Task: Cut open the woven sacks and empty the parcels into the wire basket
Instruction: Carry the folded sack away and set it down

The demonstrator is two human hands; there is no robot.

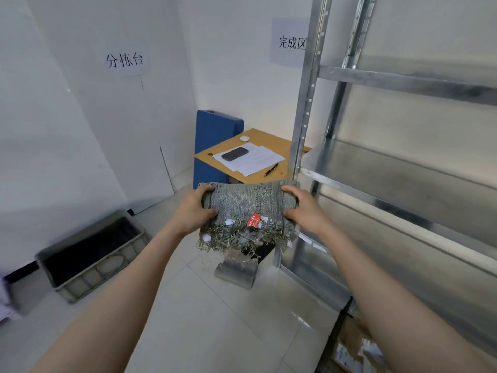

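Note:
A grey-green woven sack (247, 208), folded into a thick bundle, is held in the air in front of me. Its frayed cut edge hangs down, with a red label (254, 221) near the fringe. My left hand (195, 210) grips the bundle's left end and my right hand (300, 207) grips its right end. Another folded grey sack (236, 271) lies on the floor below. At the bottom right, parcels (355, 348) lie inside a dark wire basket (339, 325), only partly in view.
A metal shelving rack (403, 168) fills the right side. A grey plastic crate (91, 254) sits on the floor at left. Behind stand a blue partition and a small wooden desk (258, 141) with a phone, papers and a pen. Tiled floor spreads below.

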